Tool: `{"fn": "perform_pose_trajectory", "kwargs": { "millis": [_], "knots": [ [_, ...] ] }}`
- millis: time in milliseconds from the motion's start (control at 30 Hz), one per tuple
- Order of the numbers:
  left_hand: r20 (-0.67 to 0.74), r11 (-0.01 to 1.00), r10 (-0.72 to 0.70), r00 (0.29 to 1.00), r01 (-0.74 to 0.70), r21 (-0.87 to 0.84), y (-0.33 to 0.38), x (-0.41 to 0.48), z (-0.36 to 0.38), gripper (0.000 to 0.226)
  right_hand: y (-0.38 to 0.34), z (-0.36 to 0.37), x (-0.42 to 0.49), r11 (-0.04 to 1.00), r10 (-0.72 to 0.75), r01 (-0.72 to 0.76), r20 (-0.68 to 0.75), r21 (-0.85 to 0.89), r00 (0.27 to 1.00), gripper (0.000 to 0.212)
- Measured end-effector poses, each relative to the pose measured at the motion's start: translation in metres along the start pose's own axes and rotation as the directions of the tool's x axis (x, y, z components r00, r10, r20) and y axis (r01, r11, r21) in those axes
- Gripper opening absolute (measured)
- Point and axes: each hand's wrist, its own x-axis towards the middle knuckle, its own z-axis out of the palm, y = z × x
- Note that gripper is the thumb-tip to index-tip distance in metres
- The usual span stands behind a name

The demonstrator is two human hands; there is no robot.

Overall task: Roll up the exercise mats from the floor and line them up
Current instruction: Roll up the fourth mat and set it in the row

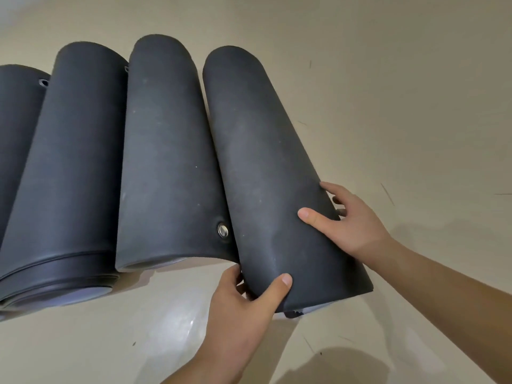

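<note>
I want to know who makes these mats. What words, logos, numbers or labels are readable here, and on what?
None: no word, brand, number or sign can be read.
The rightmost mat, gripped by the left hand and right hand, is plain dark, as are the other three rolled mats.
The metal eyelet shows no marking that can be made out.
The floor bears only scuffs.

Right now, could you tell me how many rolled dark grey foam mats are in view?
4: leftmost mat, cropped; second mat; third mat; rightmost mat, gripped by left hand and right hand. More may lie unseen.
</note>
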Motion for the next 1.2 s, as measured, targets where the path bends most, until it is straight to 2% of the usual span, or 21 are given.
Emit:
{"fn": "perform_pose_trajectory", "kwargs": {
  "millis": [67,200,333,533,667,733,833,900,1000,1100,1200],
  "knots": [
    [0.016,1.0,-0.022,1.0,0.022,-0.001,-0.006,-0.004,-0.002,0.05,-0.003,-0.003,-0.005,0.999,0.048,-0.048,-0.015,0.013,0.999,0.086],
    [0.014,0.999,-0.025,1.0,0.024,0.039,-0.01,0.003,-0.004,0.051,-0.003,-0.006,-0.019,0.979,0.108,-0.125,0.115,0.16,0.988,0.092],
    [0.024,0.999,-0.033,0.999,0.032,0.036,-0.015,0.01,-0.011,0.047,0.003,-0.011,-0.037,0.977,0.118,-0.146,0.177,0.154,0.977,0.091],
    [0.03,0.998,-0.028,0.999,0.03,-0.057,-0.023,0.014,-0.009,0.038,0.02,-0.015,-0.056,0.968,0.126,-0.165,0.205,0.187,0.971,0.089],
    [0.025,0.991,-0.044,0.999,0.047,-0.125,-0.023,0.02,0.001,0.035,0.018,-0.015,-0.053,0.966,0.127,-0.156,0.143,0.207,0.982,0.093],
    [0.051,0.975,-0.086,0.995,0.094,-0.202,-0.025,0.022,0.001,0.037,0.011,-0.016,-0.052,0.976,0.094,-0.114,0.117,0.186,0.989,0.094],
    [0.1,0.93,-0.153,0.983,0.177,-0.322,-0.034,0.028,-0.008,0.056,0.003,-0.016,-0.057,0.989,0.059,-0.075,0.12,0.131,0.991,0.095],
    [0.161,0.903,-0.158,0.974,0.208,-0.376,-0.039,0.032,-0.015,0.059,-0.001,-0.016,-0.061,0.994,0.066,-0.076,0.121,0.084,0.99,0.092],
    [0.207,0.901,-0.14,0.968,0.212,-0.378,-0.043,0.038,-0.017,0.053,-0.001,-0.016,-0.062,0.998,0.056,-0.056,0.11,-0.003,0.992,0.093],
    [0.194,0.914,-0.138,0.971,0.2,-0.353,-0.045,0.037,-0.013,0.052,0.006,-0.014,-0.059,0.997,0.075,-0.07,0.114,-0.043,0.991,0.096],
    [0.158,0.944,-0.131,0.979,0.172,-0.282,-0.042,0.031,-0.01,0.038,0.019,-0.012,-0.059,0.992,0.077,-0.064,0.119,-0.109,0.99,0.101]
  ]
}}
